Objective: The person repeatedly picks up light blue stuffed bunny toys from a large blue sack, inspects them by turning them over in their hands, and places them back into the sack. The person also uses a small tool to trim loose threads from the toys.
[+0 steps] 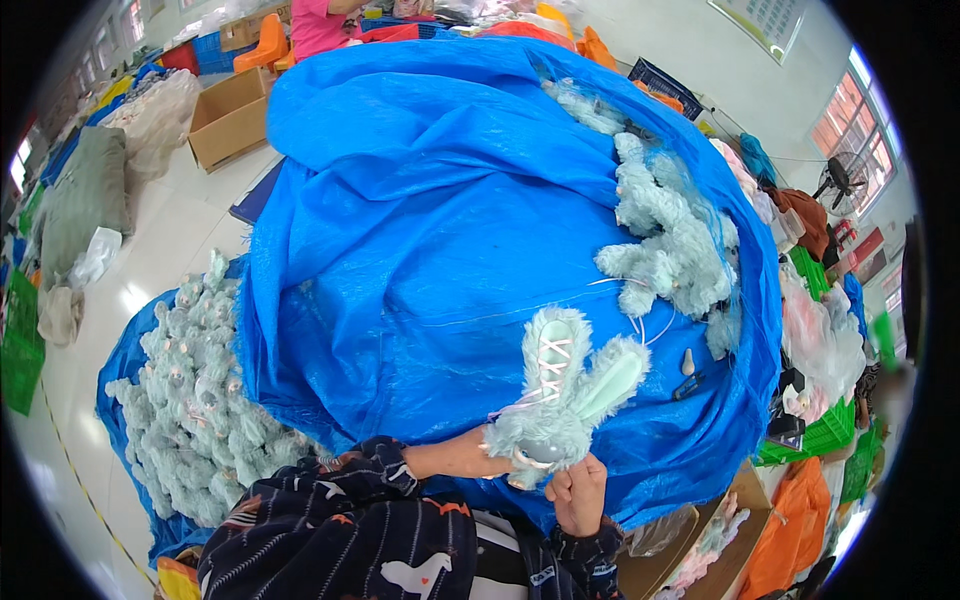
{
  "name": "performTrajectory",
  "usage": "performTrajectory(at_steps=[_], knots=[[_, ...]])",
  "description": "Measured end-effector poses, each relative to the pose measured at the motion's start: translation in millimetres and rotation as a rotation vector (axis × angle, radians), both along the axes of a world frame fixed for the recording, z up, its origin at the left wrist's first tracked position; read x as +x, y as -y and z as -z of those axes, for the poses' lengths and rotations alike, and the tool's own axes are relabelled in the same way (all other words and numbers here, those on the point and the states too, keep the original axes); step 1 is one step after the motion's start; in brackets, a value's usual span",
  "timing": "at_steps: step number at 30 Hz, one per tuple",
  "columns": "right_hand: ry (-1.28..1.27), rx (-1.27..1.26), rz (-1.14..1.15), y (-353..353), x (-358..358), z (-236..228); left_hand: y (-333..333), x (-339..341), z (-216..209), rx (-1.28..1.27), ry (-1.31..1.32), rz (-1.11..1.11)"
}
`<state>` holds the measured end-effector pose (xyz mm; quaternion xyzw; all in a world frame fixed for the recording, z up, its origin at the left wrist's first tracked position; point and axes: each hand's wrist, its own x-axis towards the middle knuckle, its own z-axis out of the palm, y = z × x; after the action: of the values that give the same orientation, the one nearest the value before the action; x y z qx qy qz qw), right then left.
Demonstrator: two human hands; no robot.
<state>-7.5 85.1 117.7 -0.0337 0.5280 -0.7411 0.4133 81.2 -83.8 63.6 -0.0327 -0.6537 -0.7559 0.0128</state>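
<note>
A pale blue-green plush rabbit [545, 437] with long ears and white-pink lacing on one ear is held over the near edge of the blue tarp [440, 240]. My left hand [489, 458] comes in from the left and grips it by the head; the fur hides most of those fingers. Against the toy's lower right side, my right hand [578, 494] is closed with its fingers curled in; what it pinches, if anything, does not show. A small black tool, perhaps thread snips [688, 386], lies on the tarp to the right, near a pale cone-shaped piece [688, 362].
More plush toys [665, 235] are heaped along the tarp's right side, with loose white cords beside them. At lower left, a large pile of similar plush [195, 400] sits in blue sheeting. Beyond stand a cardboard box [228, 122] and a person in pink [318, 25].
</note>
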Motion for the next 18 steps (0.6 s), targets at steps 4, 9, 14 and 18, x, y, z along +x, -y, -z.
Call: performTrajectory(at_steps=[4,9,14,18], knots=[[0.397,-0.211,-0.001,-10,-6,14,3,-1,-1,-0.1,0.058,0.01],[0.095,-0.11,0.028,1,-1,17,5,1,10,0.069,-0.019,-0.144],[-0.312,0.031,-0.014,4,0,21,6,3,24,0.062,0.063,-0.132],[-0.46,0.177,-0.078,3,-2,16,6,5,16,-0.041,0.003,-0.134]])
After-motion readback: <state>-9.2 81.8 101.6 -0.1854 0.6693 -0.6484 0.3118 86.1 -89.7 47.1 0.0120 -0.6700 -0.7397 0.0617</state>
